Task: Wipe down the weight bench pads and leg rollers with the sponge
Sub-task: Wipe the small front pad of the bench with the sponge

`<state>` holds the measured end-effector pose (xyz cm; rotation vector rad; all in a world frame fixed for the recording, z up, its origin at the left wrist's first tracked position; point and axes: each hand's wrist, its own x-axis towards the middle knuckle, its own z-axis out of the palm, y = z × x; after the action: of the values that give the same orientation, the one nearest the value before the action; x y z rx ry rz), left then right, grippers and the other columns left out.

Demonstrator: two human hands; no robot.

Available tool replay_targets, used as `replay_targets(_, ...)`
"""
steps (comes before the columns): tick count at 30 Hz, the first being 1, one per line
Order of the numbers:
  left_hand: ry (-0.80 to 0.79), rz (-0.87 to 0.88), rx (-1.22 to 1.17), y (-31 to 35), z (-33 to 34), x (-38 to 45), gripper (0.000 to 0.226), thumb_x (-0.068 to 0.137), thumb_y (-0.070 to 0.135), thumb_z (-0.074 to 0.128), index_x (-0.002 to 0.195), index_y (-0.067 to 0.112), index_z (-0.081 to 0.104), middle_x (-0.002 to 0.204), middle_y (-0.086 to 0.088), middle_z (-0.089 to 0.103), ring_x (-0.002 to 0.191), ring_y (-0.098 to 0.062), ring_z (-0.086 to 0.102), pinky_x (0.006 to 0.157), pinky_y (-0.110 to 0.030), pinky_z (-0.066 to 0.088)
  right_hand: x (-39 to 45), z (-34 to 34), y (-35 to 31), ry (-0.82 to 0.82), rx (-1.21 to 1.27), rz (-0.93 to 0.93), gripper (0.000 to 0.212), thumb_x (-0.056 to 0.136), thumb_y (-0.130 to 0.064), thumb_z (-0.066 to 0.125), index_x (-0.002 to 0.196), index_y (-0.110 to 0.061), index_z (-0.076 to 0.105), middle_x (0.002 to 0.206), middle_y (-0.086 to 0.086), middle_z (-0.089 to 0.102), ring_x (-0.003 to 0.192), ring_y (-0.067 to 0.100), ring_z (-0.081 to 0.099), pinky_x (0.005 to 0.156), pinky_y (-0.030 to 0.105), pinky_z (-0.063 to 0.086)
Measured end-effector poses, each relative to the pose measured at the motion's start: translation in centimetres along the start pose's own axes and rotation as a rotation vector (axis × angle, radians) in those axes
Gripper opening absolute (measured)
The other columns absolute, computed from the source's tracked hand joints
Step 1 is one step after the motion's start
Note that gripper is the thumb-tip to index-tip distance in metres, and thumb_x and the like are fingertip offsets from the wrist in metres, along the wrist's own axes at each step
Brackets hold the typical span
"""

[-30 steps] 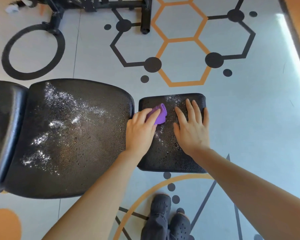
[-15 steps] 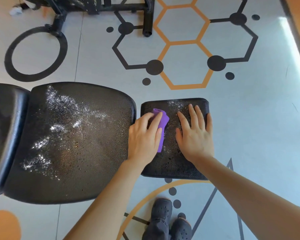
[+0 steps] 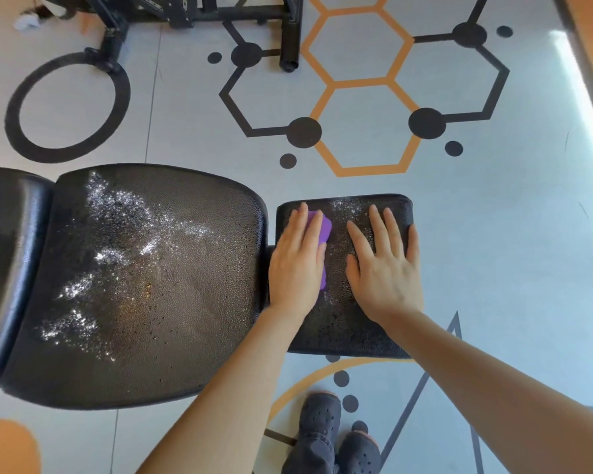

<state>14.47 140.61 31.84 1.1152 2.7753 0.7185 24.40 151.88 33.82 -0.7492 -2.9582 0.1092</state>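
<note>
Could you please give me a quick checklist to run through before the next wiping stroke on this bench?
1. Sponge under left hand: ok.
2. Sponge flat on small pad: ok.
3. Right hand flat, steadying the small pad: ok.
4. Small pad wiped clean: not ok, white specks near its far edge.
5. Large pad wiped: not ok, white residue across it.
6. Leg rollers wiped: cannot tell, none visible.

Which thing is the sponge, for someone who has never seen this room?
Find the black bench across the left, then the small black pad just to its right. Two hands lie flat there; the sponge peeks from under the left hand. It is the only purple thing.
</note>
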Motion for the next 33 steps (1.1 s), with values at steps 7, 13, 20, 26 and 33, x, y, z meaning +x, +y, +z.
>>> replay_targets(7, -0.02, -0.081, -0.004, -1.6, -0.4, 5.2, 0.044, 0.1, 0.015, 0.042, 0.143, 0.007, 0.04, 0.155, -0.011, 0.028, 0.143, -0.025, 0.026, 0.114, -0.038, 0.028, 0.0, -0.2, 0.1, -0.021, 0.003, -0.017, 0.054, 0.094, -0.041, 0.038, 0.143, -0.02, 0.044, 0.155, 0.013, 0.031, 0.145, 0.03, 0.021, 0.117, 0.055, 0.014)
replay_targets(13, 0.067, -0.038, -0.059, -0.5, 0.0, -1.1, 0.044, 0.097, 0.015, 0.039, 0.139, 0.003, 0.045, 0.15, -0.016, 0.037, 0.141, -0.026, 0.032, 0.113, -0.037, 0.031, 0.0, -0.3, 0.1, -0.039, 0.016, -0.01, 0.056, 0.095, -0.045, 0.037, 0.144, -0.02, 0.042, 0.155, 0.012, 0.03, 0.146, 0.03, 0.019, 0.117, 0.055, 0.013)
replay_targets(20, 0.078, -0.072, -0.072, 0.0, 0.3, -3.4, 0.05, 0.092, 0.004, 0.057, 0.139, 0.015, 0.048, 0.15, -0.018, 0.037, 0.135, -0.031, 0.04, 0.104, -0.041, 0.041, 0.1, -0.3, 0.0, -0.031, 0.019, -0.006, 0.056, 0.095, -0.045, 0.036, 0.144, -0.019, 0.043, 0.155, 0.013, 0.03, 0.146, 0.03, 0.019, 0.117, 0.055, 0.013)
replay_targets(26, 0.076, -0.139, -0.062, -2.5, 0.5, 3.8, 0.042, 0.095, 0.008, 0.051, 0.136, 0.012, 0.051, 0.151, -0.019, 0.034, 0.134, -0.037, 0.041, 0.1, -0.046, 0.045, 0.0, -0.2, -0.1, -0.02, 0.013, -0.006, 0.055, 0.095, -0.044, 0.036, 0.143, -0.02, 0.043, 0.155, 0.013, 0.031, 0.146, 0.03, 0.02, 0.117, 0.055, 0.013)
replay_targets(33, 0.105, -0.079, -0.049, -1.3, 0.3, -1.2, 0.04, 0.097, 0.015, 0.042, 0.136, 0.009, 0.051, 0.151, -0.021, 0.033, 0.137, -0.034, 0.037, 0.108, -0.04, 0.038, 0.0, -0.2, 0.0, -0.014, 0.015, -0.006, 0.055, 0.095, -0.044, 0.036, 0.143, -0.02, 0.043, 0.155, 0.013, 0.03, 0.146, 0.03, 0.02, 0.117, 0.055, 0.014)
